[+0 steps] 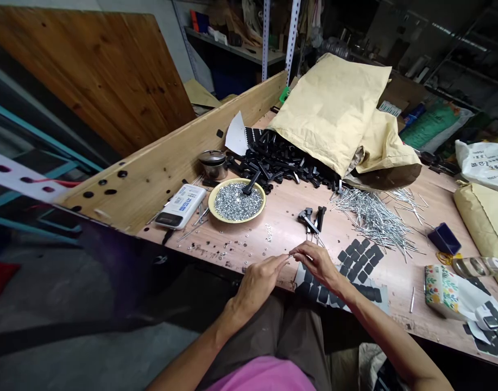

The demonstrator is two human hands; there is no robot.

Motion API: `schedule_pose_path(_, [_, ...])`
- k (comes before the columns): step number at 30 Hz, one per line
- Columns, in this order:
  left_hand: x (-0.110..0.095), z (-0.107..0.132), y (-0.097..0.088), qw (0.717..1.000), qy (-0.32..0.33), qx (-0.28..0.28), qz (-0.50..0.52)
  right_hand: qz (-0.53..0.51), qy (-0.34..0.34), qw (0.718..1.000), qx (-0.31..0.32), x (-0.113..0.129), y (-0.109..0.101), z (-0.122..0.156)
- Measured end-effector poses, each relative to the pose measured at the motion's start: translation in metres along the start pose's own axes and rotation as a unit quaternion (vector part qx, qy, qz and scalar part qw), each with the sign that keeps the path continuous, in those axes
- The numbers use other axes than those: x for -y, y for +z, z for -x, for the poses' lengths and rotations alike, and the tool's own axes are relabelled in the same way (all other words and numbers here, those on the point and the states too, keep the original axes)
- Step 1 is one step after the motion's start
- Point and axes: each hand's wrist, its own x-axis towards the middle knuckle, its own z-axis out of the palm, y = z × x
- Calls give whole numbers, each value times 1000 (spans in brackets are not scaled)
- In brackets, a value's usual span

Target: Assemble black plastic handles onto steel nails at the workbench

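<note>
Head view. Hands, two: the left hand point(259, 285) and the right hand point(319, 266) are both closed to a pinch, fingertips point(294, 254) meeting above the front edge of the surface point(399, 288). Between them is one thin metal pin point(290, 254), partly hidden by the fingers. Just ahead of the hands: about three black fittings point(311, 220). Just ahead of the right hand and partly under it: one sheet of black tiles point(357, 260), dozens, not countable. Ahead and right of the right hand: one heap of nails point(373, 220), too many to count. Ahead and left of the left hand: one yellow plate point(263, 202) of silver washers point(234, 201), uncounted; one steel pot point(213, 164); one white box point(180, 205). Farther ahead: one heap of black parts point(273, 160) at the mouth of one paper sack point(330, 114). Risk: a fingertip slip could drop the pin among stray washers; a careless reach rightward could catch the nail points.
</note>
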Motion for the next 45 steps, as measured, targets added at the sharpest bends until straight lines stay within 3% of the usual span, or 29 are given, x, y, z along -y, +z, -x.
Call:
schedule_pose_path(2, [1,1,1,1000,9,-9,-11,11,-6,1000,2,1,-1,1])
schedule_pose_path(7, [3,0,-2,989,-76,100,81,23,-35,998,41,3,-3,4])
schedule_pose_path(12, [1,2,3,997,-33,16,67,52,-20,997,44,0,1,4])
schedule_pose_path(17, [1,5,9,996,-24,28,75,103,-25,994,40,-3,6,8])
schedule_pose_path(20, [1,6,13,996,-18,37,76,118,35,992,28,-3,9,10])
schedule_pose_path(23, [0,4,16,992,-67,20,102,107,150,983,-11,-1,9,14])
schedule_pose_path(26, [-2,-2,22,963,-146,19,225,24,223,969,-100,6,8,19])
schedule_pose_path(29, [-4,-9,36,910,-192,7,368,-137,231,950,-159,14,17,28])
schedule_pose_path(32, [-5,-13,57,868,-223,-18,444,-279,245,909,-188,16,31,38])
schedule_pose_path(34, [-4,-13,71,860,-236,-29,452,-340,279,873,-209,14,38,44])
schedule_pose_path(37, [-1,-11,89,880,-223,-46,417,-381,342,827,-233,9,40,55])
schedule_pose_path(39, [1,-12,97,905,-188,-51,377,-331,358,836,-252,4,34,65])
schedule_pose_path(42, [5,-17,103,933,-171,-14,316,-115,326,883,-317,-10,11,85])
schedule_pose_path(45, [11,-29,101,935,-208,4,287,101,310,877,-354,-37,-22,110])
